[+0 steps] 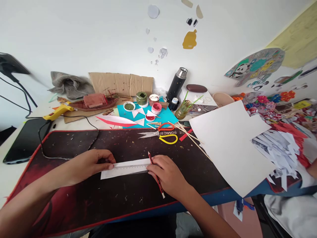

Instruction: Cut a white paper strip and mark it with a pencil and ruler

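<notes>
A narrow white paper strip (105,175) lies on the dark desk mat, with a clear ruler (128,167) along it. My left hand (97,162) closes its thumb and fingers on the left end of the ruler and paper. At the other end, my right hand (169,173) has a red-and-black pencil (158,184) tucked in its grip, point away from me, while thumb and fingers pinch the ruler's right end. Scissors (158,134) with one orange and one yellow handle lie beyond my hands, blades pointing left.
Paint jars (142,98) stand on blue paper (170,115) behind the mat. A yellow glue gun (58,112) and a reddish boat model (94,100) are at the left. Thin sticks (190,134), a large white sheet (230,142) and paper strips (282,148) lie right. Another person's arm (312,169) shows there.
</notes>
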{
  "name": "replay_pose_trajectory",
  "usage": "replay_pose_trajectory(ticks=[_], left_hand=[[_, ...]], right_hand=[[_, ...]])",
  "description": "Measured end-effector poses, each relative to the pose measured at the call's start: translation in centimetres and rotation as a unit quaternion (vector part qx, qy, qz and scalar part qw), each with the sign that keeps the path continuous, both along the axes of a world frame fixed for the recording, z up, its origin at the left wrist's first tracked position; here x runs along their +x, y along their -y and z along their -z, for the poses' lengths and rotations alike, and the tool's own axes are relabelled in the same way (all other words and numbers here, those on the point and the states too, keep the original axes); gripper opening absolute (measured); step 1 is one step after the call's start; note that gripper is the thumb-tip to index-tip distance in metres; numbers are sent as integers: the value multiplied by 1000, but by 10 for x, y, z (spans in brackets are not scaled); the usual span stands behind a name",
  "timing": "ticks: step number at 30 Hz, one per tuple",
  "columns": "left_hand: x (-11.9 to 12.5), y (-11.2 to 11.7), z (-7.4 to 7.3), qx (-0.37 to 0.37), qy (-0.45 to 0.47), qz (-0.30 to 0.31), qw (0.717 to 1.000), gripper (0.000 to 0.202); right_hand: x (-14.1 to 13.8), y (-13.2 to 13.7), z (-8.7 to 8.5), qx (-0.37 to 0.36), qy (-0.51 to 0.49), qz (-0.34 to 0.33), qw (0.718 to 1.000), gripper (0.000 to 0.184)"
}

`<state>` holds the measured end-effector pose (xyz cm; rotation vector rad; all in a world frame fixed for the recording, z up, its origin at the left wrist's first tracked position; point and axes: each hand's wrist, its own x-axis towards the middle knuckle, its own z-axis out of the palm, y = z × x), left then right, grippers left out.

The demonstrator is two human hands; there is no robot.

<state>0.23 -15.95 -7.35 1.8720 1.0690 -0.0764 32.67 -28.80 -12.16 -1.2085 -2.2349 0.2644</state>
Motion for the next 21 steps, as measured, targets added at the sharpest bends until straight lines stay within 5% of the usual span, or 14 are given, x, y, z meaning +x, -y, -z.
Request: replay_pose_trajectory(ticks=[4,9,13,17,21], left_hand=[[-9,-1,-10,14,-26,-51,998,47],[-49,-11,-20,48,-30,-137,989,51],[-71,-8,-29,-40,9,-318,947,70],[-46,16,-25,-84,113,-426,894,85],[-5,46,-2,-139,177,-472,852,95]], right_hand=[[3,-4,0,6,-2,3,1000,16],[16,-7,4,5,16,19,1000,19],[34,-6,5,-2,30,61,998,19],[43,-5,4,-2,40,96,995,18],[37,-6,5,1,37,98,994,15]])
